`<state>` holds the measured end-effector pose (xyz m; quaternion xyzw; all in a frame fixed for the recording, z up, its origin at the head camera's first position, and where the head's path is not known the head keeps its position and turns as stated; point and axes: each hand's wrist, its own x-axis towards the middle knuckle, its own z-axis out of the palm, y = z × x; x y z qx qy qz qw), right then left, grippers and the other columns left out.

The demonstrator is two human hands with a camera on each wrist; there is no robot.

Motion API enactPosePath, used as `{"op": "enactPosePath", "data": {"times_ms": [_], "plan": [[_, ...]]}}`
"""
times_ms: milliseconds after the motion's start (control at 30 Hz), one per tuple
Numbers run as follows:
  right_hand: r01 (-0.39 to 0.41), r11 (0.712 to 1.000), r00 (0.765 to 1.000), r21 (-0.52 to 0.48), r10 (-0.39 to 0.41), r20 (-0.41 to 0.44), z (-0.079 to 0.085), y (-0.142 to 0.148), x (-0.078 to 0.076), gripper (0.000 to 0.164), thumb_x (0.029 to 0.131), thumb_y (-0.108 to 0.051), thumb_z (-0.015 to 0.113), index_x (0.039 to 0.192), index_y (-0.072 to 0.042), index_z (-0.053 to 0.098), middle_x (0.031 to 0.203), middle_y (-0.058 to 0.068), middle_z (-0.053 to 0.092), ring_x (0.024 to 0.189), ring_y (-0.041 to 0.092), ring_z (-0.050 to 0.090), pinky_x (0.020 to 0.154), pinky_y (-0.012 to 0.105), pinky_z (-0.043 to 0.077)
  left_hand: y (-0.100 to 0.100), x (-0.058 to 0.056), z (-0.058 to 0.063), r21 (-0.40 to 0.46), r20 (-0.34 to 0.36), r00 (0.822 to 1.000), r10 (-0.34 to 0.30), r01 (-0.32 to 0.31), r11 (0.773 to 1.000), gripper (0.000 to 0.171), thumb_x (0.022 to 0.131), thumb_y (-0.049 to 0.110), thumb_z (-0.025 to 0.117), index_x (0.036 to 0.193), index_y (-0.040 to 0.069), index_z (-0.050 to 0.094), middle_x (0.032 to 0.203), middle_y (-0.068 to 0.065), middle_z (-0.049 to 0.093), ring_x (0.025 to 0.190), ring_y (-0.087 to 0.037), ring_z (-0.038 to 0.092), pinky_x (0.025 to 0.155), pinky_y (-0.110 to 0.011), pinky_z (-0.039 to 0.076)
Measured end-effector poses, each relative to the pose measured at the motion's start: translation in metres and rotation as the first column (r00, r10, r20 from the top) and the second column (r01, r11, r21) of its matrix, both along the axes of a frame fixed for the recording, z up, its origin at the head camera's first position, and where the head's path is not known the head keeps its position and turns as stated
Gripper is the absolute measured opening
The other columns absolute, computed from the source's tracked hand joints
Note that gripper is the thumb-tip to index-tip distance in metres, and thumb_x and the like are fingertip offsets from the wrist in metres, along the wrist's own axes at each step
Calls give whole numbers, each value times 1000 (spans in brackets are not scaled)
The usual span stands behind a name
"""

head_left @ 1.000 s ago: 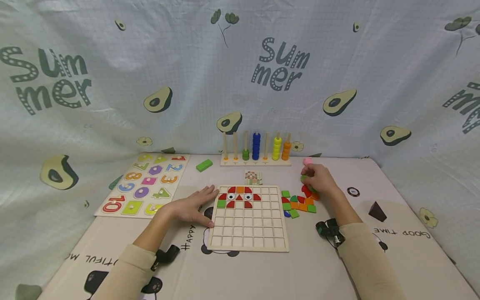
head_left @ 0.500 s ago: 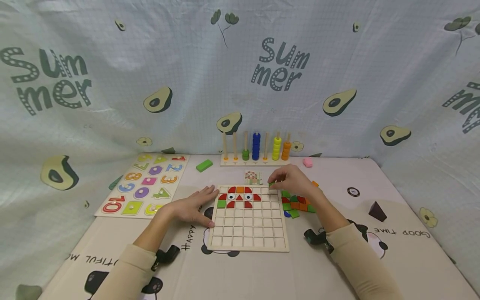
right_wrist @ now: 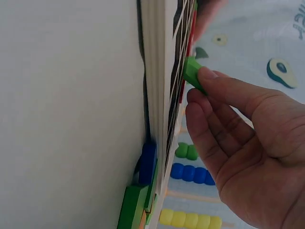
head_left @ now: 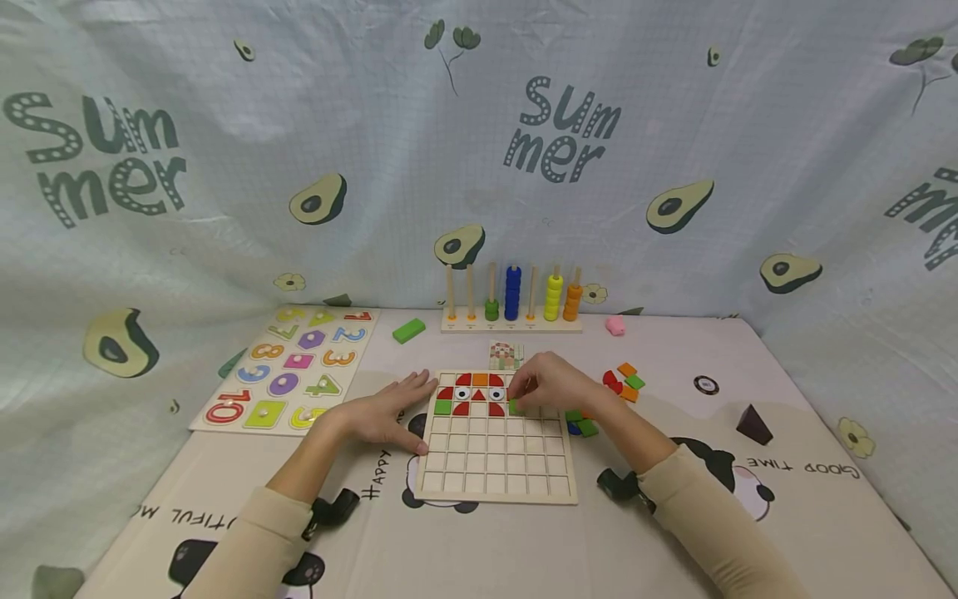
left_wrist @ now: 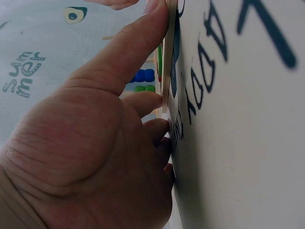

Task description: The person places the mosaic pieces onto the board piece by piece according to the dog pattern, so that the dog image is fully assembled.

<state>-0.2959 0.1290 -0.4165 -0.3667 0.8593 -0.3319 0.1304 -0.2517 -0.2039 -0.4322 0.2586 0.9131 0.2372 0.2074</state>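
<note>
My right hand [head_left: 552, 383] is over the upper part of the wooden grid board [head_left: 496, 497]. Between thumb and fingers it pinches a green square tile [right_wrist: 193, 74], tilted at the board's surface in the right wrist view. In the head view that tile shows just right of the red pieces [head_left: 496, 409]. Red, orange and eye-patterned tiles fill several upper cells, and another green tile [head_left: 443, 408] sits at the left side. My left hand [head_left: 382, 413] lies with fingers spread at the board's left edge, its thumb [left_wrist: 128, 52] touching that edge.
Loose coloured tiles [head_left: 630, 395] lie right of the board, partly hidden by my right forearm. Behind stand a picture card [head_left: 506, 355] and a bead-peg counter [head_left: 512, 327]. A number puzzle [head_left: 288, 366] is at left; a dark pyramid [head_left: 753, 424] is at right.
My right hand has moved left from the loose tiles at the right to the board, bringing the green tile down beside the red pieces. My left hand has stayed in place.
</note>
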Motion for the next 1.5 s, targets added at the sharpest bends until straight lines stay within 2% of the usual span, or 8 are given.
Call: {"op": "enactPosePath", "data": {"times_ms": [267, 467, 733, 900, 1000, 1167, 1300, 1500], "plan": [[-44, 998, 998, 40, 46, -47, 0, -7, 3, 11, 80, -6, 77, 88, -13, 76, 80, -4, 70, 70, 8, 58, 65, 25, 53, 0, 1, 1, -3, 0, 1000, -6, 6, 1000, 108, 74, 58, 74, 155, 22, 14, 162, -2, -2, 147, -30, -5, 117, -52, 2], [-31, 995, 994, 90, 40, -99, -2, -8, 5, 13, 80, -7, 77, 90, -14, 76, 83, -7, 69, 72, 7, 59, 66, 23, 52, 0, 1, 1, 0, 8, 1000, 1, -1, 1000, 108, 73, 57, 75, 155, 23, 15, 162, -2, -1, 147, -30, -4, 117, -53, 2], [-50, 987, 995, 152, 63, -83, -4, -10, 5, 11, 82, -6, 74, 86, -15, 77, 83, -10, 70, 71, 5, 59, 65, 23, 52, 0, 1, 2, -13, 15, 1000, 8, -8, 1000, 109, 72, 58, 75, 155, 25, 14, 162, 1, -1, 148, -27, -5, 118, -51, 3], [-59, 992, 995, 109, 67, -72, -1, -1, 4, 12, 85, -10, 72, 95, -16, 77, 88, -8, 71, 74, 8, 59, 66, 24, 52, 0, 2, 1, -14, 18, 1000, 11, -11, 1000, 109, 72, 59, 75, 155, 26, 14, 162, 1, -2, 148, -27, -5, 118, -51, 3], [-21, 1000, 997, 22, 23, -77, 6, 19, 2, 18, 87, -12, 71, 105, -15, 75, 97, -1, 71, 79, 14, 59, 68, 28, 53, 0, 2, 0, -1, 15, 1000, 4, -4, 1000, 108, 72, 58, 75, 155, 24, 15, 162, -1, -1, 148, -29, -4, 117, -53, 3], [139, 988, 981, -63, -146, -131, 18, 66, -8, 25, 87, -17, 72, 112, -18, 71, 105, 5, 69, 85, 16, 58, 73, 31, 52, 0, 1, 0, -4, 14, 1000, 0, 0, 1000, 108, 73, 58, 75, 155, 24, 15, 162, -1, -1, 148, -29, -5, 117, -52, 3], [266, 964, 956, -21, -267, -122, 19, 100, -16, 26, 87, -16, 71, 113, -16, 71, 107, 6, 69, 87, 18, 56, 73, 32, 52, 0, 1, 0, -7, 10, 1000, -2, 2, 1000, 108, 73, 59, 75, 155, 24, 14, 162, -1, -1, 148, -27, -5, 118, -51, 3], [380, 918, 924, 116, -382, -9, 6, 130, -24, 25, 89, -11, 68, 114, -11, 71, 105, 8, 68, 86, 24, 53, 68, 31, 52, 1, 0, 0, -3, 6, 1000, -4, 4, 1000, 109, 72, 61, 74, 155, 25, 13, 162, 1, -2, 148, -22, -5, 118, -47, 2]]}}
